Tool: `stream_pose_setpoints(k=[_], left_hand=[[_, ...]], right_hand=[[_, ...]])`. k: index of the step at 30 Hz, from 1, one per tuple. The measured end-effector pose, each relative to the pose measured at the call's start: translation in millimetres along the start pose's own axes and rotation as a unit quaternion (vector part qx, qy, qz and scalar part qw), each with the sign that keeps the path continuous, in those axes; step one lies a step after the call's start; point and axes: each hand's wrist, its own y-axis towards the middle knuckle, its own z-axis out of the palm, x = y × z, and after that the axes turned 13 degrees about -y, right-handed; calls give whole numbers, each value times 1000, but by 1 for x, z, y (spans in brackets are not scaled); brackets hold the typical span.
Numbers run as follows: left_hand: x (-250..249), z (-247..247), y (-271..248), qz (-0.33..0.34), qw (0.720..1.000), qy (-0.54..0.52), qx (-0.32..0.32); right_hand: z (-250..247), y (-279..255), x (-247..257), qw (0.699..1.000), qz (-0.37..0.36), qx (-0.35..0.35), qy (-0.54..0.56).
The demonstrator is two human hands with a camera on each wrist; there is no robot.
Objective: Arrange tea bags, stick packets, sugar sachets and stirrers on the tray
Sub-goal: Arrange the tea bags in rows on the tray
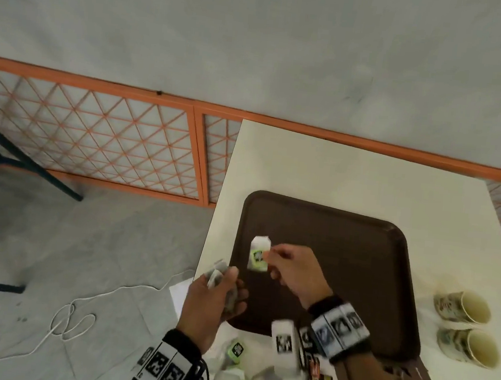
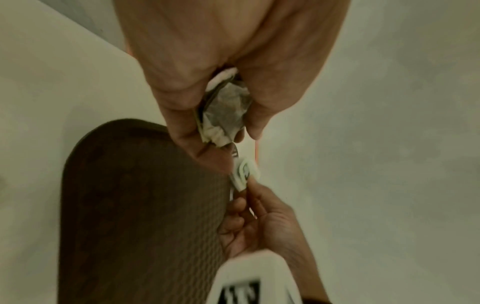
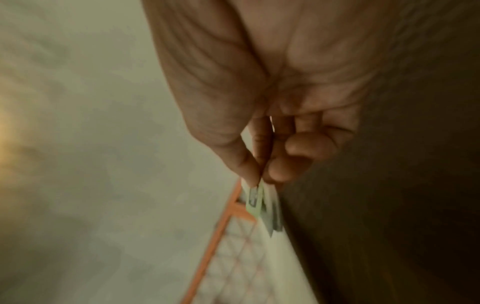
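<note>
Over the tray's left edge, my right hand pinches one tea bag by thumb and forefinger, letting it hang clear, ready, I judge, to lay down. My left hand, off the table's left edge, curls round a bunch of bags, held as stock. The tray is bare; more supplies lie at the near edge.
</note>
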Motion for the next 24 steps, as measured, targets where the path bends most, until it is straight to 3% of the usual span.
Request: stream_pose_setpoints(k=[3,8,18,24], left_hand=[[-7,-14,11,-16,999,-39,-24],[-13,-36,11,-48,997,-60,-8],[-38,-18,9,-109,967,-225,45],[-42,-24,4,-119,958,-254,57]], right_hand=[[-6,74,1,997,46,-63,2],[-2,147,1,993,87,-73,-44],[9,157,3,984,94,-120,-96],[9,151,5,985,68,-130,-94]])
